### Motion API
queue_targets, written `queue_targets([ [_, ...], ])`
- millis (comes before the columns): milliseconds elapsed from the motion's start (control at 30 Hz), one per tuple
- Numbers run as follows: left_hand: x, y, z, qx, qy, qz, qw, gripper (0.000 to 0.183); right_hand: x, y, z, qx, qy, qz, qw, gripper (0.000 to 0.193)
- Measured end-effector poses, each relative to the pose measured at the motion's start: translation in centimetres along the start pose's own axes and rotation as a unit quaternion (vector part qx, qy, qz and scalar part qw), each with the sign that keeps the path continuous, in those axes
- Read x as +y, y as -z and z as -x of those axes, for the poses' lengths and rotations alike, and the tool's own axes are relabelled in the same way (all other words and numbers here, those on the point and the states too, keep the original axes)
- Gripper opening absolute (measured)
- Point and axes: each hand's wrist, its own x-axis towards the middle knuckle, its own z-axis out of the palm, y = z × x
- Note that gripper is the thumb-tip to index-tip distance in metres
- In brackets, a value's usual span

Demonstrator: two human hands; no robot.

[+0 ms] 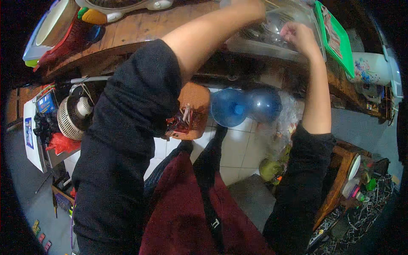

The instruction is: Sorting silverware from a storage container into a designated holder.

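My left hand (250, 7) reaches across to the far edge of the view, where its fingers are out of sight. My right hand (301, 39) is closed, with fingertips pressed together; whatever they hold, if anything, is too small to make out. Both hands are over a clear plastic container or sheet (293, 54) on the wooden table. Shiny, see-through items (274, 23) lie beneath and beside the right fingertips, their kind unclear. Just right of that hand is a bright green tray (347, 55) with a striped brownish cloth or strip (332, 32) in it.
The wooden table (136, 29) runs along the far side. A red basket (63, 46) stands at its left end, a floral white container (370, 68) at its right. Blue water jugs (227, 108) and an orange-brown woven bin (195, 102) stand on the floor. At left is a fan (71, 117).
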Motion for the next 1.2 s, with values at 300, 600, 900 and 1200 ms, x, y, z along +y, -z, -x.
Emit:
queue_targets([
  [300, -0.1, 1.7, 0.9, 0.312, -0.080, 0.063, 0.944, 0.015, -0.4, 1.7, 1.4, 0.227, 0.064, 0.033, 0.971, 0.019],
  [600, -7.5, 3.8, 9.5, 0.564, -0.244, 0.450, 0.648, 0.018, -11.8, 0.7, 8.2, 0.515, 0.053, -0.459, 0.722, 0.031],
  [900, -13.0, -8.8, 24.1, 0.348, 0.143, 0.656, 0.654, 0.034, -16.7, -11.4, 19.1, 0.161, -0.190, -0.664, 0.705, 0.040],
  [1200, -15.5, -17.2, 30.3, -0.003, 0.194, 0.914, 0.356, 0.034, -20.5, -23.0, 22.4, -0.051, -0.269, -0.675, 0.685, 0.017],
])
